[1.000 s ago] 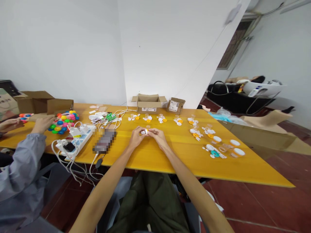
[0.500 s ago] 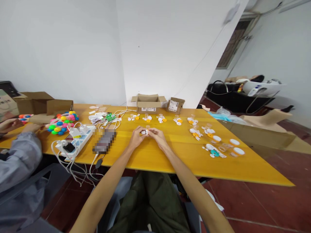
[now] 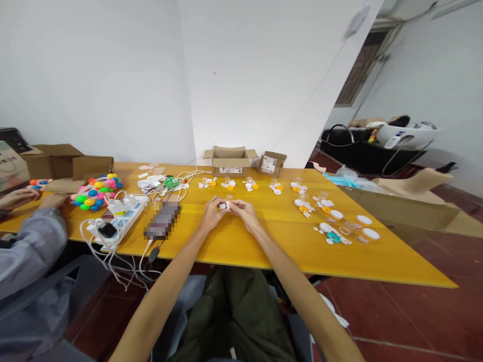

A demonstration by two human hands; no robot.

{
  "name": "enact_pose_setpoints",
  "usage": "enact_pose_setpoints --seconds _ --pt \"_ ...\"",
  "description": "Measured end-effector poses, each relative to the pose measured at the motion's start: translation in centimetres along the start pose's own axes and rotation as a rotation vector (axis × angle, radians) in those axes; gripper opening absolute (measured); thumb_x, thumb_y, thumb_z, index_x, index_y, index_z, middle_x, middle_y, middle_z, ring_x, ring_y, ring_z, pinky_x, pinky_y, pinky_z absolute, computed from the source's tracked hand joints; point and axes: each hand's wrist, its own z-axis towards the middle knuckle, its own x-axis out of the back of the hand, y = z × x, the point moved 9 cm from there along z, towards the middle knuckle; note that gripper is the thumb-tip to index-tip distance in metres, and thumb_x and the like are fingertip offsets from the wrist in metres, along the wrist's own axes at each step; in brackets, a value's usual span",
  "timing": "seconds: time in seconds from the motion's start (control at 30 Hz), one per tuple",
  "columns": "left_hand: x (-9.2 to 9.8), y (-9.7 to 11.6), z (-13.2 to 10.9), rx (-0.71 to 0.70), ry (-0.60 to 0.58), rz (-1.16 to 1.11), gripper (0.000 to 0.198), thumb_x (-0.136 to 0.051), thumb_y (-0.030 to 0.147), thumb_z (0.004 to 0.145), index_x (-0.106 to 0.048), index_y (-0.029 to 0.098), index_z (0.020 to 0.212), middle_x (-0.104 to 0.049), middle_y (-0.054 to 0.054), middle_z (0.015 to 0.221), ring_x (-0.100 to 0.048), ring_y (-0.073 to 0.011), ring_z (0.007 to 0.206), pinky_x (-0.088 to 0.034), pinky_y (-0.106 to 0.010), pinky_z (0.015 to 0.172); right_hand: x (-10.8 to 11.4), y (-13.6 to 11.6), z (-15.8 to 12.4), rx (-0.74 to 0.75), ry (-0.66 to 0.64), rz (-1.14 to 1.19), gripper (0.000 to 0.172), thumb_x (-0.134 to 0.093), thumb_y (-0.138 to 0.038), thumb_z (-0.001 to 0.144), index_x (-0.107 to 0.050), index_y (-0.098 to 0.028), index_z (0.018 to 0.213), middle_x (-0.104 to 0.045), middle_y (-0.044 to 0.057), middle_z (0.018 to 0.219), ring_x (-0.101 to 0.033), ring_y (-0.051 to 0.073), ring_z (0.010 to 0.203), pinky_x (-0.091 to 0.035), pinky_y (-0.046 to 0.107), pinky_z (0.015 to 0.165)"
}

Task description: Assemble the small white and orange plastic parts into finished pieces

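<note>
My left hand (image 3: 212,213) and my right hand (image 3: 245,212) meet above the middle of the yellow table (image 3: 230,241). Between their fingertips is a small white plastic part (image 3: 223,205) with dark spots or holes; both hands grip it, and the fingers cover much of it. Just beyond the fingers, a small clear piece (image 3: 230,196) partly shows. Farther back lies a row of small sets of white and orange discs (image 3: 250,186) with clear cups. On the right is a set with a teal ring (image 3: 333,237), beside clear jars with white lids (image 3: 370,235).
Two cardboard boxes, an open one (image 3: 232,163) and a smaller one (image 3: 272,164), stand against the wall. To my left are a power strip (image 3: 130,216) with tangled cables, a blurred-out phone (image 3: 163,219) and colourful balls (image 3: 98,191). Another person's sleeve (image 3: 33,241) rests at the far left.
The white part has turned slightly in my fingers and shows more of its spotted face. My hands stay in nearly the same place. The other person's hands at the left have shifted slightly.
</note>
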Motion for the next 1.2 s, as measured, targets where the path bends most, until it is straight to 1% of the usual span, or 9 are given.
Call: enact_pose_setpoints --seconds 0.13,0.3,0.53,0.83,0.97,1.1,1.2 --pt "-0.09 -0.21 -0.01 -0.004 -0.005 -0.003 0.020 -0.072 0.014 0.076 -0.070 0.023 0.094 -0.067 -0.001 0.086 -0.062 -0.0163 0.080 -0.052 -0.029 0.073 -0.15 -0.06 0.06 0.004 -0.010 0.001 0.035 -0.086 -0.046 0.054 -0.075 -0.022 0.078 -0.076 0.004 0.085 -0.069 0.021 0.082 -0.056 0.037 0.081" --pt "-0.11 -0.32 0.00 -0.022 -0.004 0.008 0.022 -0.075 0.017 0.075 -0.071 0.023 0.095 -0.066 0.000 0.083 -0.062 -0.0161 0.076 -0.052 -0.029 0.071 0.11 -0.28 0.23 0.031 0.002 -0.017 0.033 -0.087 -0.044 0.052 -0.075 -0.023 0.074 -0.076 0.003 0.083 -0.069 0.021 0.080 -0.055 0.035 0.080" --pt "-0.12 0.01 -0.01 -0.026 -0.012 -0.022 0.019 -0.074 0.022 0.077 -0.070 0.023 0.096 -0.066 -0.001 0.084 -0.062 -0.0162 0.077 -0.051 -0.029 0.071 -0.12 -0.26 0.11 0.019 -0.023 -0.012 0.036 -0.086 -0.047 0.054 -0.075 -0.023 0.079 -0.076 0.004 0.084 -0.068 0.021 0.080 -0.054 0.036 0.080" --pt "-0.18 0.48 0.03 -0.001 -0.042 -0.041 0.018 -0.073 0.023 0.078 -0.071 0.022 0.096 -0.066 -0.001 0.085 -0.061 -0.0169 0.079 -0.051 -0.031 0.075 -0.27 -0.39 -0.09 -0.004 -0.030 -0.052 0.038 -0.084 -0.051 0.056 -0.078 -0.023 0.081 -0.076 0.004 0.084 -0.068 0.021 0.075 -0.055 0.034 0.075" --pt "-0.23 0.23 0.06 0.010 -0.038 -0.044 0.018 -0.074 0.023 0.077 -0.071 0.022 0.094 -0.066 -0.001 0.084 -0.062 -0.0170 0.078 -0.052 -0.030 0.073 -0.25 -0.57 -0.13 0.004 -0.024 -0.057 0.038 -0.084 -0.051 0.056 -0.078 -0.023 0.081 -0.077 0.004 0.085 -0.068 0.023 0.078 -0.055 0.036 0.077" --pt "-0.22 -0.12 0.08 0.020 -0.017 -0.012 0.018 -0.073 0.017 0.075 -0.070 0.022 0.092 -0.066 0.000 0.084 -0.062 -0.0159 0.076 -0.052 -0.029 0.071 -0.28 -0.59 -0.10 0.009 -0.013 -0.036 0.038 -0.085 -0.051 0.054 -0.078 -0.023 0.079 -0.077 0.004 0.086 -0.068 0.023 0.081 -0.055 0.037 0.081" --pt "-0.23 -0.01 0.13 0.022 -0.013 0.008 0.020 -0.074 0.013 0.073 -0.070 0.022 0.090 -0.067 0.000 0.084 -0.062 -0.0155 0.075 -0.051 -0.028 0.071 -0.26 -0.48 -0.05 0.005 -0.008 -0.012 0.037 -0.086 -0.049 0.051 -0.078 -0.023 0.077 -0.077 0.004 0.085 -0.068 0.023 0.083 -0.055 0.037 0.083"
